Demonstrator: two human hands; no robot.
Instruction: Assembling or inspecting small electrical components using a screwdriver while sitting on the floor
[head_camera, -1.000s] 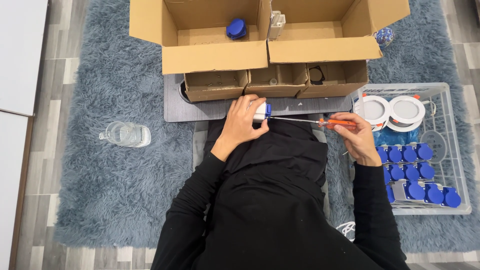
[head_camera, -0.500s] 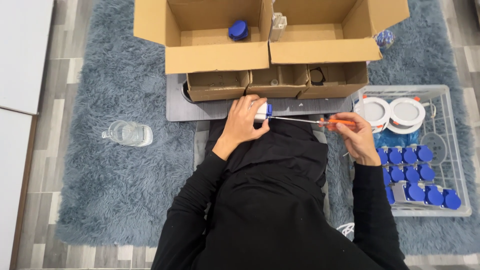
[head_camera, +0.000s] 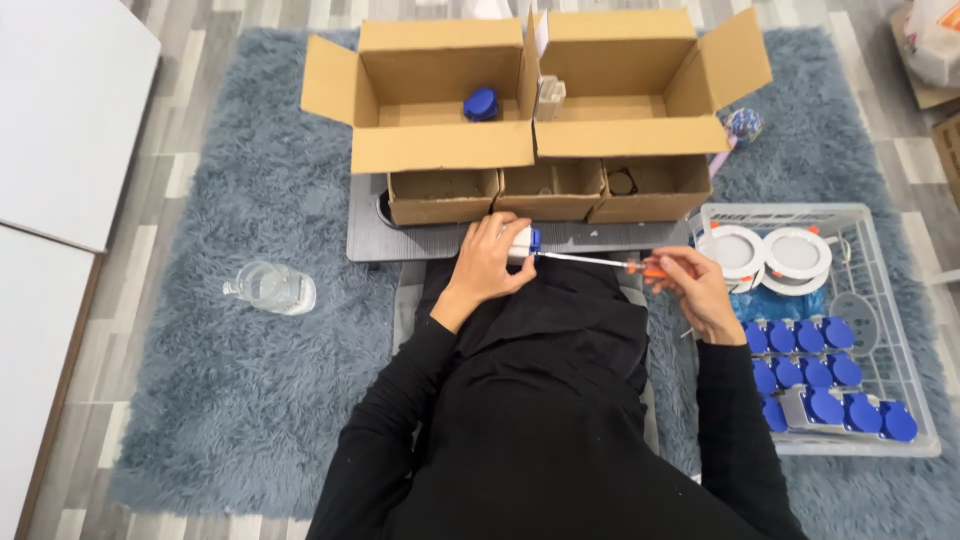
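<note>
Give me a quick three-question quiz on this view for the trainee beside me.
1. True or false: the left hand holds a small white and blue part.
2. What does the right hand hold? A) scissors B) orange-handled screwdriver C) bottle
3. What fills the near part of the white crate?

Key: 1 true; 2 B; 3 blue-capped parts.

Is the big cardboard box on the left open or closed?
Open. The left cardboard box has its flaps spread outward, and a blue part shows inside.
</note>
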